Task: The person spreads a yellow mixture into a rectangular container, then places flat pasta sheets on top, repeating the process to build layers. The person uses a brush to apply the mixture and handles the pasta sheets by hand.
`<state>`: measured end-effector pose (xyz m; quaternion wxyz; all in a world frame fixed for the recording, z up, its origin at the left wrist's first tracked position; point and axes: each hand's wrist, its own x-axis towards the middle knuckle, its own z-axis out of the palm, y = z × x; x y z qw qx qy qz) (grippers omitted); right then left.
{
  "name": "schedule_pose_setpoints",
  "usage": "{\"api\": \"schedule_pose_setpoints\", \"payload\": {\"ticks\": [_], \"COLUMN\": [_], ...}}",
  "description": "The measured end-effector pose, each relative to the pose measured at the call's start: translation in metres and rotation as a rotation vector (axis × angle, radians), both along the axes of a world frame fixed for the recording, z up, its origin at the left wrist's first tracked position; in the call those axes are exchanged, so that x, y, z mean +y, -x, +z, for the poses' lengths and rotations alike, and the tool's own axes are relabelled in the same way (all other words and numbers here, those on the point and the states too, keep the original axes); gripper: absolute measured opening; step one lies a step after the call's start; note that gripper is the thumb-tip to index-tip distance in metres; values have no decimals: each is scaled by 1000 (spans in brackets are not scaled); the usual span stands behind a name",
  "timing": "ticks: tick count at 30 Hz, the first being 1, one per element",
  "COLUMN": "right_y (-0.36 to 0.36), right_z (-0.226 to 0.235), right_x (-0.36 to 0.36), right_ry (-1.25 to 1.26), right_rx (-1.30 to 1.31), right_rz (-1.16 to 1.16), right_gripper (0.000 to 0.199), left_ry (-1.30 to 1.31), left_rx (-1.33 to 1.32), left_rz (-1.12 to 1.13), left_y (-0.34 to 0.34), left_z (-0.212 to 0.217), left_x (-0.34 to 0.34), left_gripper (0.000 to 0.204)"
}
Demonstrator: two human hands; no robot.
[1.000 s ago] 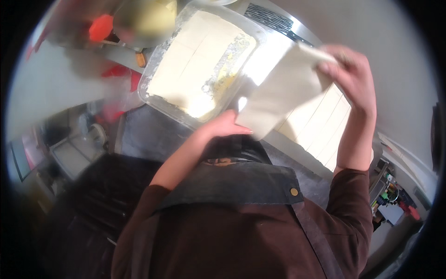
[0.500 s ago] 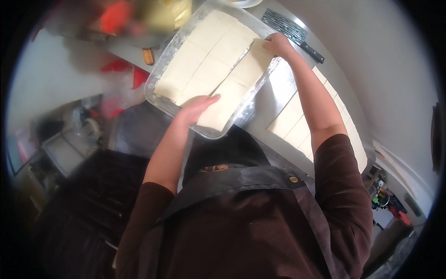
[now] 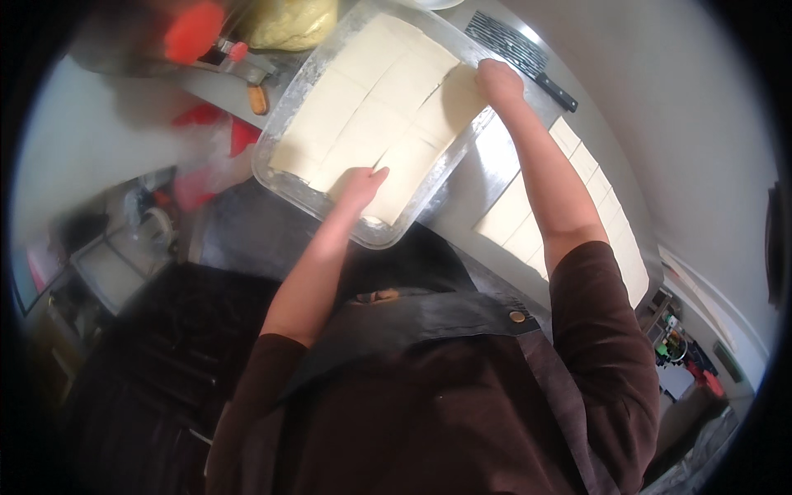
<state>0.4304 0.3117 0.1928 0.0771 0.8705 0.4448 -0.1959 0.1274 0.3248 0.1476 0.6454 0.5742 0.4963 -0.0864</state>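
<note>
My right hand curled at the tub's two o'clock, my left hand thumb-out at six, both at the dough strip lying inside; whether either pinched it, I couldn't tell!

Kitchen: dough sheets in plstc tub, cleaver (blk handle) nearby.

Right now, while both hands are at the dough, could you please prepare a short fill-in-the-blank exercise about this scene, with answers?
1. Of the left hand and the right hand, the one nearer the knife is the ____ one.
2. The knife's handle is coloured ____.
3. In the picture, the clear container of dough strips lies to the ____ of the cut dough outside it.

Missing words: right; black; left.
</note>
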Motion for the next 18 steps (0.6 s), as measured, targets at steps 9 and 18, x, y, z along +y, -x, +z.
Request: {"api": "schedule_pose_setpoints", "payload": {"ticks": [9, 18], "right_y": [1, 64], "right_z": [-20, 1], "right_x": [-10, -36], "right_ry": [-187, -435], "right_rx": [-13, 117], "right_rz": [117, 300], "right_gripper": [20, 16], "left_ry": [-337, -753], "left_rx": [143, 167], "left_rz": [-173, -331], "left_y": [6, 43], "left_z": [6, 45], "left_x": [-7, -14], "left_gripper": [37, 32]}}
